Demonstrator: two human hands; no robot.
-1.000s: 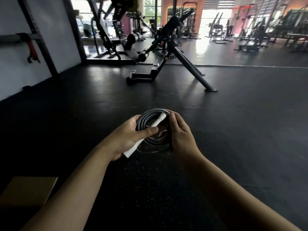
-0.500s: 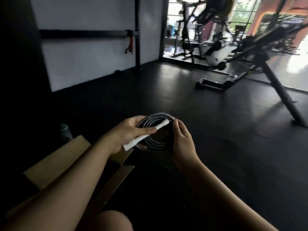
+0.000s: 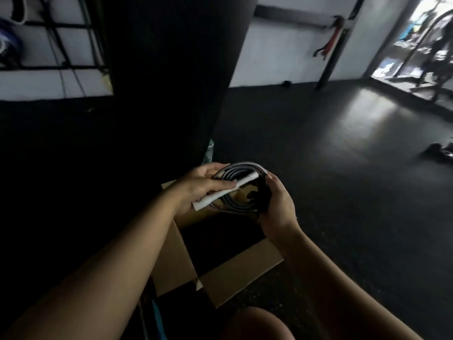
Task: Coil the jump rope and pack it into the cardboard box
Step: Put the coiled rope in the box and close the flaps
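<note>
Two bare hands hold one coiled jump rope (image 3: 229,192) above one open cardboard box (image 3: 235,273) on the dark floor (image 3: 343,180). Left hand (image 3: 198,185) grips the left side of the coil, thumb pressing one white handle (image 3: 220,192) across the grey loops; its fingers (image 3: 213,169) curl round the far edge of the coil. Right hand (image 3: 277,207) is wrapped round the coil's right side, where something dark, maybe a second handle, is too shadowed to tell. Box interior is black, contents not readable; two near flaps are folded out, the far flap is partly hidden behind rope and hands, the box's left side is covered by the left forearm. Loop count unclear, several. One tall black column (image 3: 171,69) fills the far left, cut off at the top. One knee (image 3: 257,325) is cut off at the near edge. Red item hanging on the far wall (image 3: 329,46), blurred.
</note>
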